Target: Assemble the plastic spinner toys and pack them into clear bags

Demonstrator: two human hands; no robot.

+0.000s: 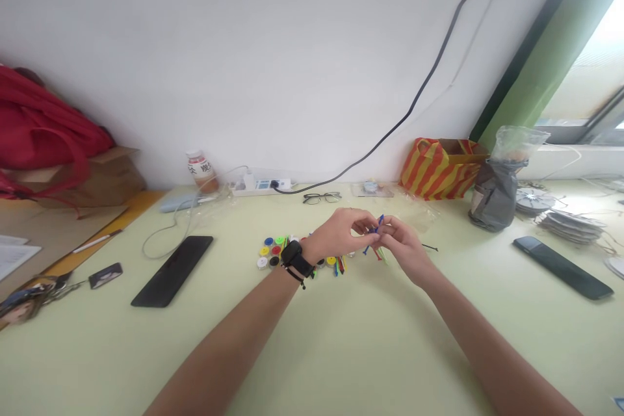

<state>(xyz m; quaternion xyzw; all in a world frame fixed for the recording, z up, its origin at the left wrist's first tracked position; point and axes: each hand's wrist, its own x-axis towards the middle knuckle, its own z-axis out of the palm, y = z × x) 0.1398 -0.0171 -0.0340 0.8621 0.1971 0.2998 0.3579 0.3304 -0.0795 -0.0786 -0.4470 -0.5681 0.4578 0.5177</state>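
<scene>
My left hand [336, 233], with a black watch [297, 259] on its wrist, pinches a thin blue plastic strip [381, 220] that looks like a cable tie. The fingertips of my right hand [403, 246] close on the same strip from the other side. Part of it is hidden by my fingers. Below and between my hands, several loose coloured strips [379, 255] lie on the table. Small round coloured pieces [264, 251], in white, yellow, blue, green, red and black, sit in rows left of and beneath my left wrist. More coloured strips [340, 265] lie by them.
Glasses [322, 197] and a white power strip [260, 187] are near the wall. A black phone [172, 271] lies left, a dark flat device [563, 266] right. A striped bag [441, 169], a grey bag [494, 195] and reels [572, 227] stand back right. A bottle [201, 171] is back left.
</scene>
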